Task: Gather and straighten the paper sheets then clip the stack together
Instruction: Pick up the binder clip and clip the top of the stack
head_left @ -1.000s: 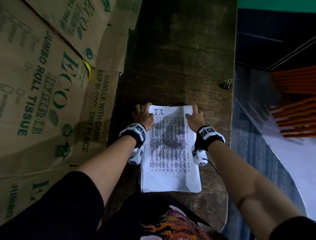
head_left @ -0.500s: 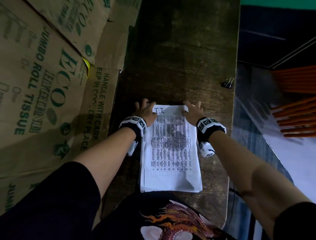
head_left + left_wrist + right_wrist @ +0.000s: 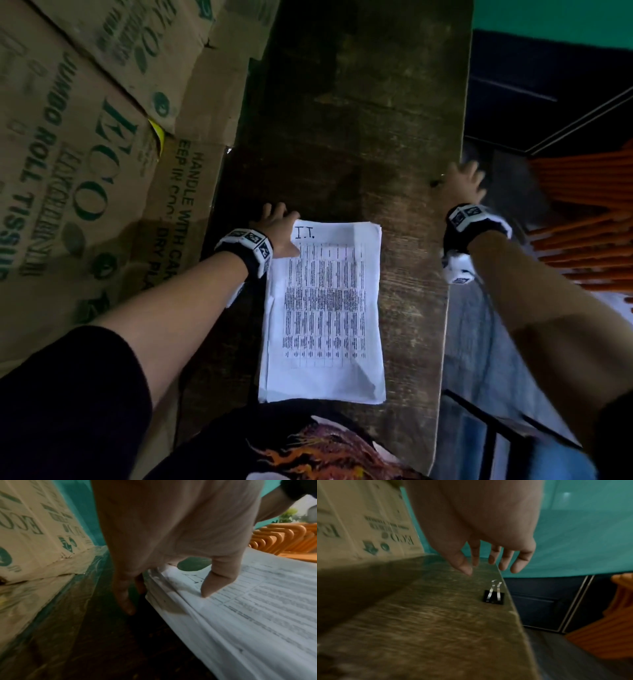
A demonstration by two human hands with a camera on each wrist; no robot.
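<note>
A stack of white printed paper sheets [image 3: 325,308] lies on the dark wooden table [image 3: 359,120], close to my body, its edges nearly even. My left hand [image 3: 277,226] rests at its top-left corner. In the left wrist view the thumb [image 3: 216,582] presses on the top sheet and the fingers [image 3: 125,601] stand on the table against the stack's side [image 3: 164,596]. A black binder clip [image 3: 494,595] with silver handles sits near the table's right edge. My right hand [image 3: 488,563] hovers just above and beyond it, fingers spread, holding nothing. In the head view that hand [image 3: 460,185] hides most of the clip.
Cardboard tissue boxes [image 3: 85,154] stand against the table's left side. The table's right edge [image 3: 454,257] drops off to the floor. Stacked orange chairs [image 3: 589,222] stand further right. A teal wall [image 3: 573,534] is behind.
My right hand left the stack's top-right corner and moved right and forward to the binder clip. The left hand stayed at the top-left corner.
</note>
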